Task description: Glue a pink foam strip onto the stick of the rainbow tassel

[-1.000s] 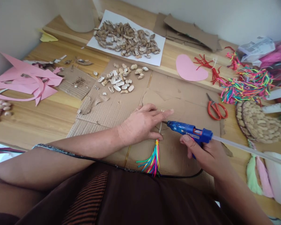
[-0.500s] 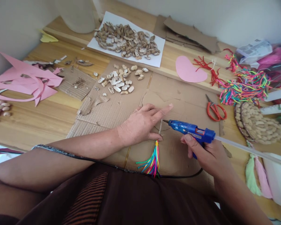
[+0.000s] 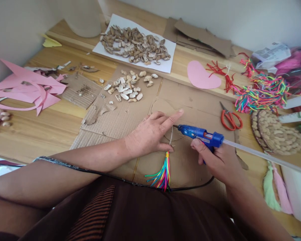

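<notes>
Pale wooden planks (image 3: 52, 132) carry a flat brown corrugated-cardboard sheet (image 3: 188, 160), with cream-and-brown peanut shells (image 3: 125, 85) scattered at its far left and red-handled metal scissors (image 3: 230, 120) on the right. At near centre lies a multicoloured cord tassel (image 3: 163, 174) with a thin white string (image 3: 171, 135) running away from it. Palm down, the left hand (image 3: 150, 134) holds thumb and forefinger apart along that string; whether it pinches it, I cannot tell. The right hand (image 3: 215, 162) grips a blue plastic glue gun (image 3: 203, 135), nozzle just beside the string. Gluing the string seems in hand; the next move calls for steady aim and fingers clear of the nozzle. Compared with half a second ago, the gun sits slightly farther and more left, the tassel much the same.
</notes>
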Demonstrator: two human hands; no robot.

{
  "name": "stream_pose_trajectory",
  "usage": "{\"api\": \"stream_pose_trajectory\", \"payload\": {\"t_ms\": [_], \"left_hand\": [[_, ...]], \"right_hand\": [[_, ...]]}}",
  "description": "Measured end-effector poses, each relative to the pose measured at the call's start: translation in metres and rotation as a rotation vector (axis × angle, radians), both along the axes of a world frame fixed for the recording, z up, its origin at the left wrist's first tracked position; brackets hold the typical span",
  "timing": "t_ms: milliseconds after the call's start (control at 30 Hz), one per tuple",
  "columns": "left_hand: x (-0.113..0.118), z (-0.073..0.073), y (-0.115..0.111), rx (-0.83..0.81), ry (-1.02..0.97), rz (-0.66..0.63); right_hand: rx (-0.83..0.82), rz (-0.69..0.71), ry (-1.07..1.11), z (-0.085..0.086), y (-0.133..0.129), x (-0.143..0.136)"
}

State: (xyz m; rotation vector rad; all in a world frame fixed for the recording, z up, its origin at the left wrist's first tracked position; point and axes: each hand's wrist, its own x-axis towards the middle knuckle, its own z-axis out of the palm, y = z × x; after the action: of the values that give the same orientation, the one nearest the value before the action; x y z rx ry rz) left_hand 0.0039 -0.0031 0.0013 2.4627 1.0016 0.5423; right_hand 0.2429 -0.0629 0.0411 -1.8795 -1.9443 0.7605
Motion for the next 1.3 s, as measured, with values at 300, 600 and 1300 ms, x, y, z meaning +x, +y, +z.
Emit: {"api": "stream_pose_trajectory", "payload": {"t_ms": [300, 600, 1300], "left_hand": [[0.0002, -0.0016, 0.0004, -0.004, -0.009, 0.005], [0.0002, -0.001, 0.0003, -0.001, -0.019, 0.004], [0.0004, -0.0005, 0.0004, -0.006, 0.007, 0.005]], "right_hand": [[0.01, 0.013, -0.074, -0.0006, 0.0032, 0.0028], [-0.001, 0.026, -0.107, -0.0009, 0.0032, 0.0035], [0.015, 0.042, -0.119, -0.0014, 0.0064, 0.0028]]}}
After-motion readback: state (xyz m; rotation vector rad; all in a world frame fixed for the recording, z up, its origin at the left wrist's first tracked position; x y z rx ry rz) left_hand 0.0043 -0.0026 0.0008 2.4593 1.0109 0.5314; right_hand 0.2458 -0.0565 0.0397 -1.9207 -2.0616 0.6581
